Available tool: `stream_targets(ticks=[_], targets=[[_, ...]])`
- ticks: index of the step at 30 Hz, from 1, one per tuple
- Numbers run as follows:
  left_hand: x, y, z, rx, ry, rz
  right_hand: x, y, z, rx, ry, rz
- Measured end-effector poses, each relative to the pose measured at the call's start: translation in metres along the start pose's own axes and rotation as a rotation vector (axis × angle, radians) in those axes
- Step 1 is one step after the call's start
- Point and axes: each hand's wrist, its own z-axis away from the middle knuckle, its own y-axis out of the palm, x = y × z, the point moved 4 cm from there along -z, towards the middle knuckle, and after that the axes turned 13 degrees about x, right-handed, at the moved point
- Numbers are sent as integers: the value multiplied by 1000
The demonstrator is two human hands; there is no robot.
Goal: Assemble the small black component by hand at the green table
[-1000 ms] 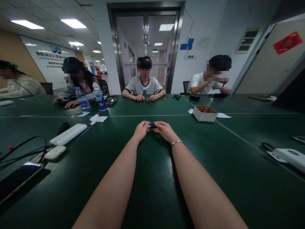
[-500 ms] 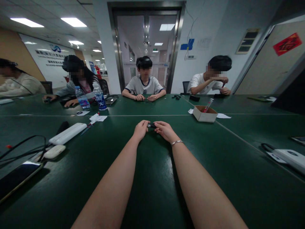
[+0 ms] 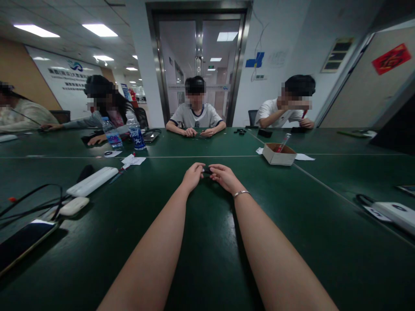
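Note:
Both my forearms stretch out over the dark green table [image 3: 207, 242]. My left hand [image 3: 193, 176] and my right hand [image 3: 223, 177] meet at the middle, fingers curled around a small black part [image 3: 206, 170] held between them just above the tabletop. Most of the part is hidden by my fingers. A thin bracelet [image 3: 241, 193] sits on my right wrist.
A cardboard box [image 3: 278, 154] with a red-capped tube stands far right. On the left lie a long white device [image 3: 93, 181], a white pod [image 3: 74, 206], black cables [image 3: 32, 199] and a phone [image 3: 24, 242]. Two water bottles [image 3: 136, 134] stand further back. Several people sit at the far side.
My hands stay together on the small black part, barely shifting. The person at the far left has reached an arm further out along the table.

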Motion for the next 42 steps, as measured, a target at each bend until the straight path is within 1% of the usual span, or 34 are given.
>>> stream_targets(ticks=[11, 17, 22, 24, 28, 30, 33, 35, 37, 39, 40, 42], targets=[[7, -1, -2, -23, 23, -23, 1, 0, 1, -16, 15, 16], [0, -2, 1, -30, 54, -3, 2, 1, 2, -20, 14, 9], [-4, -3, 3, -57, 58, 53, 4, 3, 2, -17, 8, 12], [-5, -3, 3, -59, 62, 73, 4, 4, 0, -21, 17, 39], [-7, -2, 3, -57, 57, 95, 1, 6, -2, -45, 78, 172], [-7, -3, 3, -60, 51, 95, 2, 6, -1, -17, 75, 181], [-8, -5, 4, -78, 44, 97, 7, 7, 2, 95, -6, 78], [-9, -6, 4, -84, 42, 98, 9, 8, 3, 135, -22, 33], [-10, -6, 5, -78, 49, 97, 7, 9, 2, 116, 30, 49], [-10, -6, 5, -75, 52, 94, 4, 8, 1, 69, 86, 94], [-10, -6, 5, -77, 52, 95, 4, 8, 1, 58, 97, 113], [-10, -6, 5, -81, 46, 103, 5, 9, 1, 88, 67, 113]])
